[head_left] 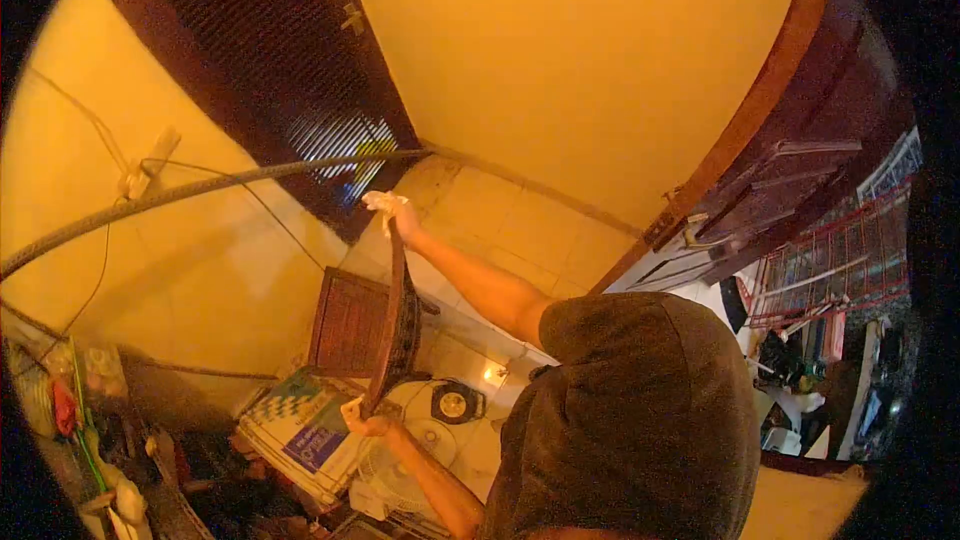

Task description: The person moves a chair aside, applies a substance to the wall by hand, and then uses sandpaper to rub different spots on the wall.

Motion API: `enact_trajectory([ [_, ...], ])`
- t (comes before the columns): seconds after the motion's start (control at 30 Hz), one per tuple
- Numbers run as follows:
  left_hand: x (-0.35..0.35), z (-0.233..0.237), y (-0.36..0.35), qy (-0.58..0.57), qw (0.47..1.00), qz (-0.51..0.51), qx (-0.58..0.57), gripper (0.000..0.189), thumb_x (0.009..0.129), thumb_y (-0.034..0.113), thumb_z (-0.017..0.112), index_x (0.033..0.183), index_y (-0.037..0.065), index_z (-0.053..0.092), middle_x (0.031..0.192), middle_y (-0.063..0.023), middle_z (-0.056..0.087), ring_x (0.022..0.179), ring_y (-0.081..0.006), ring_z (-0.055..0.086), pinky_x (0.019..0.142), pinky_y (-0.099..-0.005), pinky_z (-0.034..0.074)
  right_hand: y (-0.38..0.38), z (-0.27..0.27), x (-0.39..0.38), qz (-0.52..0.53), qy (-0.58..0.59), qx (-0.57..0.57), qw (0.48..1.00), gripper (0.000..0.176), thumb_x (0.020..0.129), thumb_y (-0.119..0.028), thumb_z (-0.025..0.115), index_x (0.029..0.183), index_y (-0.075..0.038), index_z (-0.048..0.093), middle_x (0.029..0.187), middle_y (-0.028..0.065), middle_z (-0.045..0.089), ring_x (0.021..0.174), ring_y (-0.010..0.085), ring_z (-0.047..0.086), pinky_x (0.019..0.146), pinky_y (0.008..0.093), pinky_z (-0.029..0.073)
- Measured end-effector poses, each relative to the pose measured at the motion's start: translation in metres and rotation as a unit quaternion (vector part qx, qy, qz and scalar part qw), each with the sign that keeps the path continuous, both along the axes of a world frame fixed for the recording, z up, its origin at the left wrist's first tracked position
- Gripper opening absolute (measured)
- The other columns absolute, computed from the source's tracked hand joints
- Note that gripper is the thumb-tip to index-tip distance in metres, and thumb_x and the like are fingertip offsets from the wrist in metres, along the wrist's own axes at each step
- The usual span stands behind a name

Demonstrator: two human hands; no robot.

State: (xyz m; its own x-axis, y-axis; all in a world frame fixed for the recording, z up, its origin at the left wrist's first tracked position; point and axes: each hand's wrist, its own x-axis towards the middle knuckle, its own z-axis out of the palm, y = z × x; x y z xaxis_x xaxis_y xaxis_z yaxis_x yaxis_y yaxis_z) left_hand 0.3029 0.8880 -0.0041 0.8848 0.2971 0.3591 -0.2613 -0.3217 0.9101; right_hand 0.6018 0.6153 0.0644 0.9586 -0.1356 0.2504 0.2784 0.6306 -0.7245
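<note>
head view: both arms stretched out, hands set apart. upper end of long dark brown wood-like frame (392,330) gripped by right hand (405,222), with pale crumpled cloth (383,202) at its fingers. lower end gripped by left hand (372,425), pale wad (352,414) there. white lettering on rectangular blue label (314,448) too blurred to be read. frame held between hands.

A dark brown top (640,420) of matte cloth covers the person's body, loose and rounded, with soft folds and a thin seam line running down it; the sleeve (575,328) is short and wide, leaving the slender forearm (480,275) bare
</note>
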Motion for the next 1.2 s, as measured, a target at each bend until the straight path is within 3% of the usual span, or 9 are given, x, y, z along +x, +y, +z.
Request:
enact_trajectory([
  [0.13,-0.011,-0.001,-0.023,-0.002,1.000,-0.008,-0.012,0.024,0.100,0.020,0.059,0.114,0.000,0.061,0.114,-0.0172,0.067,0.101,-0.0300,0.063,0.090,-0.0423,0.050,-0.021,0.019,-0.026,0.031,0.013,-0.014,0.999,0.055,0.107,-0.039,0.042,0.120,0.008,0.067,0.123,0.0150,0.072,0.041,0.0147,0.052,0.039,0.0263,0.044],
  [0.27,-0.018,0.001,-0.037,-0.008,1.000,0.010,-0.020,0.023,0.100,0.019,0.058,0.111,0.000,0.062,0.114,-0.0175,0.067,0.102,-0.0305,0.063,0.090,-0.0429,0.049,-0.031,-0.001,-0.022,0.007,-0.016,0.006,1.000,0.054,0.105,-0.037,0.041,0.111,0.008,0.070,0.119,0.0173,0.073,0.042,0.0157,0.055,0.037,0.0285,0.044],
  [0.53,-0.026,0.005,-0.035,-0.030,0.999,-0.008,-0.020,0.019,0.099,0.016,0.056,0.106,0.000,0.064,0.112,-0.0182,0.068,0.105,-0.0317,0.063,0.092,-0.0442,0.049,-0.051,0.014,-0.059,0.023,0.124,0.009,0.992,0.054,0.108,-0.037,0.036,0.116,0.004,0.070,0.115,0.0136,0.074,0.039,0.0145,0.052,0.038,0.0294,0.043],
  [0.63,-0.032,0.002,-0.032,-0.023,0.999,-0.039,-0.024,0.019,0.098,0.015,0.055,0.104,0.000,0.064,0.112,-0.0185,0.068,0.105,-0.0322,0.063,0.093,-0.0447,0.049,-0.056,0.010,-0.061,0.002,0.054,0.008,0.998,0.055,0.109,-0.041,0.035,0.121,-0.001,0.071,0.099,0.0091,0.076,0.038,0.0138,0.051,0.037,0.0295,0.043],
  [0.73,-0.032,0.004,-0.030,-0.020,0.997,-0.076,-0.027,0.018,0.098,0.014,0.055,0.102,0.000,0.065,0.111,-0.0187,0.068,0.106,-0.0326,0.063,0.093,-0.0452,0.048,-0.066,0.025,-0.077,-0.008,0.069,0.003,0.998,0.055,0.109,-0.041,0.036,0.119,0.001,0.071,0.096,0.0082,0.076,0.039,0.0137,0.051,0.038,0.0289,0.043],
  [1.0,-0.040,0.010,-0.030,-0.005,0.995,-0.081,-0.058,0.018,0.097,0.012,0.053,0.096,0.000,0.066,0.110,-0.0194,0.069,0.108,-0.0338,0.063,0.095,-0.0464,0.048,-0.093,0.021,-0.076,-0.075,0.086,-0.053,0.992,0.053,0.107,-0.039,0.037,0.112,0.002,0.071,0.110,0.0131,0.075,0.043,0.0136,0.052,0.040,0.0277,0.043],
  [1.07,-0.048,0.006,-0.038,-0.002,0.996,-0.064,-0.066,0.018,0.097,0.011,0.053,0.095,0.000,0.067,0.110,-0.0196,0.069,0.109,-0.0340,0.063,0.095,-0.0467,0.048,-0.120,0.014,-0.072,-0.101,0.048,-0.061,0.992,0.053,0.106,-0.040,0.038,0.114,0.001,0.070,0.103,0.0114,0.075,0.043,0.0134,0.052,0.040,0.0279,0.044],
  [1.13,-0.071,0.005,-0.040,0.002,0.996,-0.044,-0.075,0.019,0.097,0.011,0.053,0.094,0.000,0.067,0.110,-0.0197,0.069,0.109,-0.0342,0.063,0.096,-0.0469,0.048,-0.136,0.039,-0.093,-0.067,0.121,-0.043,0.989,0.053,0.106,-0.041,0.038,0.116,0.001,0.070,0.088,0.0081,0.073,0.042,0.0132,0.051,0.039,0.0283,0.043],
  [1.2,-0.097,0.011,-0.048,-0.062,0.998,0.011,-0.017,0.017,0.095,0.012,0.055,0.094,-0.001,0.066,0.104,-0.0185,0.068,0.100,-0.0319,0.062,0.087,-0.0449,0.047,-0.148,0.047,-0.100,-0.055,0.112,-0.073,0.990,0.052,0.106,-0.042,0.039,0.114,-0.002,0.071,0.072,0.0066,0.067,0.041,0.0146,0.050,0.039,0.0295,0.044],
])
